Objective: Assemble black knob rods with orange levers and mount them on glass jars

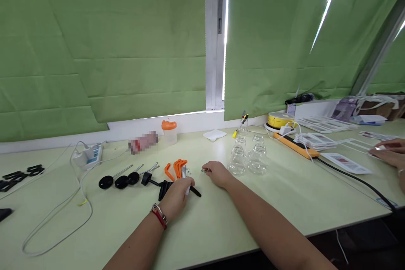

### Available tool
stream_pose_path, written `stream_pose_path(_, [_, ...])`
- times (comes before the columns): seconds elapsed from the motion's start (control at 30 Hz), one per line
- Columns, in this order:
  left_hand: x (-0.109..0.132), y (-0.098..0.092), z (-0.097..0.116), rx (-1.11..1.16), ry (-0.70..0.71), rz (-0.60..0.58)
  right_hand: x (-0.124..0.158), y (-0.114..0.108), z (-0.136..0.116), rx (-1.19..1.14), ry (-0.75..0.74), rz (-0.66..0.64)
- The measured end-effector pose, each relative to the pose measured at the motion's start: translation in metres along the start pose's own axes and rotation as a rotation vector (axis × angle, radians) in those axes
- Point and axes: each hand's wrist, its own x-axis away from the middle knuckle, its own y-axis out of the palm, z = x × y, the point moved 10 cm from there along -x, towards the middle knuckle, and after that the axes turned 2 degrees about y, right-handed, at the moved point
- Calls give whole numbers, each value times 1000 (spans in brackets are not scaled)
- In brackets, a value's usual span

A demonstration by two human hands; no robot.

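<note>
My left hand (177, 196) is curled over a cluster of parts at the middle of the table. Thin metal rods (184, 172) stick out beyond its fingers, and a black stick (195, 192) shows beside it; what the fingers grip is partly hidden. My right hand (218, 173) reaches in from the right, fingertips pinched at a small metal part (204, 170). Orange handles (179, 168) lie just past my left hand. Left of it are black cylinders (163, 189) and black discs with metal rods (122, 182). Several clear glass jars (257, 161) stand right of my right hand.
A lidded orange cup (169, 131) and white paper (214, 135) lie farther back. A power strip (294, 145) with a black cable is at right, near another person's hand (390, 154). White cables (90, 215) loop at left; black parts (22, 177) lie beyond.
</note>
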Motion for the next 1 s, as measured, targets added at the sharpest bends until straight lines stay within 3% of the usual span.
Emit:
stream_pose_path(0.27, [-2, -2, -2, -92, -64, -14, 10, 7, -11, -12, 8, -99])
stream_pose_path(0.7, [-4, -6, -4, -57, -69, 21, 9, 5, -9, -231, 34, -53])
stream_pose_path(0.87, [-4, -6, -8, -16, -97, 46, 12, 0, -7, -335, 3, -78])
stream_pose_path(1.0, [-3, -4, -9, 151, -108, 76, 18, -6, -8, -360, -16, -107])
